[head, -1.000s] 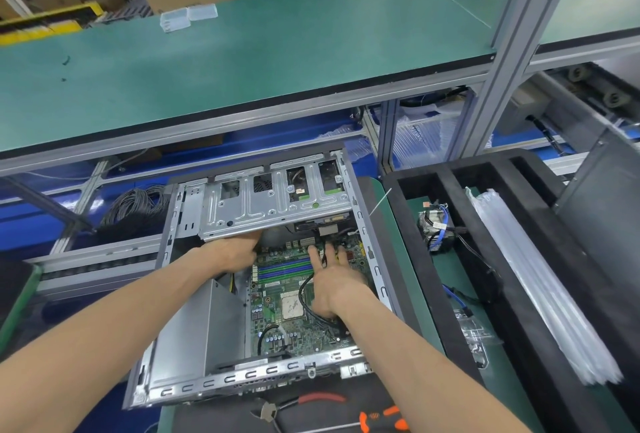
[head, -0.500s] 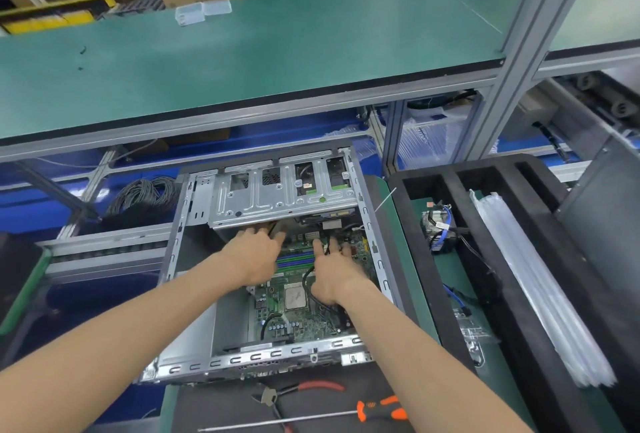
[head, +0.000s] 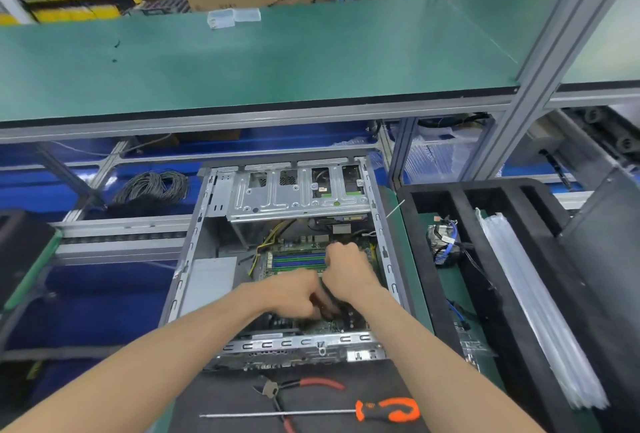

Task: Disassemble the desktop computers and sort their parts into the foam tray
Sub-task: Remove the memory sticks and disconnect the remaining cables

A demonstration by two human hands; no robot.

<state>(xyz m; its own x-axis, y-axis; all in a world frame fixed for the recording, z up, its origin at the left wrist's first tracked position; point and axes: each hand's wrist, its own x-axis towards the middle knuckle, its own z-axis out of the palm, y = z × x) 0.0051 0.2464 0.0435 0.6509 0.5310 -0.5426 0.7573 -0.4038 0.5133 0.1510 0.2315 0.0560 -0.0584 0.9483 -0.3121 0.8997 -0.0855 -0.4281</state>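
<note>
Item: desktop computer case [head: 291, 259], open-sided steel chassis lying flat on the bench, motherboard [head: 298, 259] still mounted in its floor. Both hands work inside it, side by side and touching. Left hand [head: 294, 295]: fingers curled into a loose fist over the lower board, knuckles up. Right hand [head: 346, 269]: fingers curled down likewise, just beyond the left. Something dark, likely a cable or a cooler part, shows between the two, but motion blur hides what each actually holds. Handling, by judgement: the board is light, stiff and fragile, best taken by its edges; cables are soft and should be drawn by the plug, not the wire; the chassis is heavy with sharp folded edges. Blue memory slots [head: 299, 261] lie just past the left knuckles; yellow wires [head: 266, 242] run further out, under the drive cage [head: 298, 197]. The foam tray [head: 429, 280] sits to the outside of the right hand, apart from the case, one bay holding a wired part [head: 443, 242], another clear bags [head: 533, 294]. Pliers [head: 294, 389] and a screwdriver [head: 346, 412] lie behind the wrists. Fingertips, the processor area and the tray's near end are hidden or cut off.
</note>
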